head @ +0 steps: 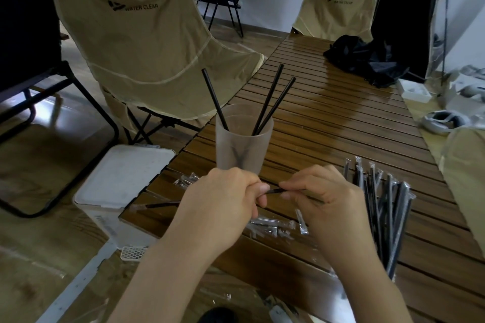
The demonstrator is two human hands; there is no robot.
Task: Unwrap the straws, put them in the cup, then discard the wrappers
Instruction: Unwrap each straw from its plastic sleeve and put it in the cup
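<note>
We saw a frosted plastic cup (pixel 244 144) standing upright on the slatted wooden desk (pixel 341 118), with three black straws (pixel 273 102) leaning inside it. Just in front of the cup, the left hand (pixel 223 204) and the right hand (pixel 325 196) each pinched one wrapped straw (pixel 274 190) stretched between them. More wrapped straws (pixel 385 207) lay heaped to the right, empty wrappers (pixel 273 227) under the hands, and a white lidded bin (pixel 123 186) stood beside the desk's left edge.
</note>
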